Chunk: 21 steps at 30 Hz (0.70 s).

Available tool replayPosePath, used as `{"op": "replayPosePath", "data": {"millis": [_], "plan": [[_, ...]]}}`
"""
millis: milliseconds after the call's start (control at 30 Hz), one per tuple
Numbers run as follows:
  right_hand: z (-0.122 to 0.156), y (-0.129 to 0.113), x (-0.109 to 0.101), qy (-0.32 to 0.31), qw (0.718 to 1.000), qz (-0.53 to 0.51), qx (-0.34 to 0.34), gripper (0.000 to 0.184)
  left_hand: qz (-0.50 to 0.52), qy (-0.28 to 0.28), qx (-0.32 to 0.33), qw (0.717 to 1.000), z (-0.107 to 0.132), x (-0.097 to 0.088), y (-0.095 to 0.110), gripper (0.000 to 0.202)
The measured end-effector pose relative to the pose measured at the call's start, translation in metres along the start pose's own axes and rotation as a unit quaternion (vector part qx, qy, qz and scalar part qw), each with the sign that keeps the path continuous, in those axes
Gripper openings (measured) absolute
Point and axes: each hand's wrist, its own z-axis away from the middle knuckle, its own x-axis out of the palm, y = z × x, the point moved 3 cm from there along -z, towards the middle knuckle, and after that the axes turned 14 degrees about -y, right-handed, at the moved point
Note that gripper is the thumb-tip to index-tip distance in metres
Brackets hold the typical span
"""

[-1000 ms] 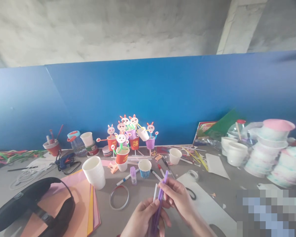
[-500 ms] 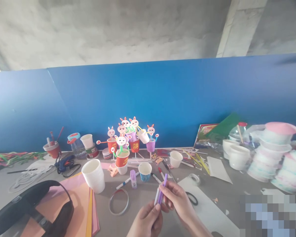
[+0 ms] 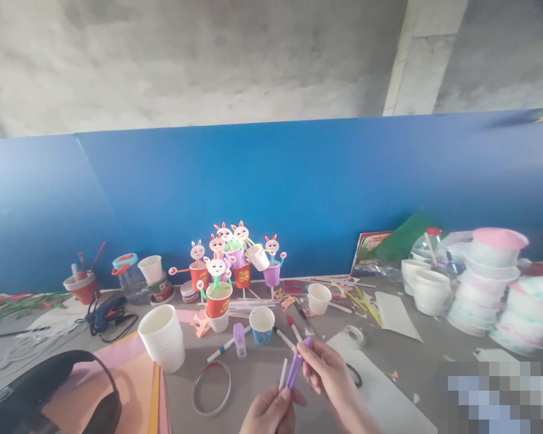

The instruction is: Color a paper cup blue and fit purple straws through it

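At the bottom of the view my left hand point(image 3: 269, 413) is closed round the lower ends of several straws: purple straws point(image 3: 295, 366) and a white straw point(image 3: 283, 374). My right hand point(image 3: 328, 374) pinches the upper end of a purple straw with fingertips pressed together. Both hands hover above the grey table point(image 3: 257, 377), just in front of a blue paper cup point(image 3: 261, 325) and some marker pens point(image 3: 284, 337).
Bunny-faced cup puppets point(image 3: 228, 265) stand by the blue partition point(image 3: 271, 193). A stack of white paper cups point(image 3: 161, 337), a tape ring point(image 3: 211, 389), a glue stick point(image 3: 239, 340), coloured paper sheets point(image 3: 131, 386) and a black headset point(image 3: 49, 398) lie left. Stacked bowls point(image 3: 489, 289) stand right.
The view has shifted slightly. My right hand slid up to the purple straw's tip, and my left hand dropped lower in the frame, still gripping the straws.
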Motion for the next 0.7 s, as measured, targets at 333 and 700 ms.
{"op": "replayPosePath", "data": {"millis": [333,700], "plan": [[0.022,-0.006,-0.037,0.008,0.994,0.106,-0.012,0.05,0.016,0.016,0.01,1.0,0.0,-0.007,0.008,0.069],[0.046,0.039,-0.103,0.077,0.817,0.572,0.023,0.019,0.023,0.054,-0.01,0.998,0.007,-0.005,0.004,0.068]]}}
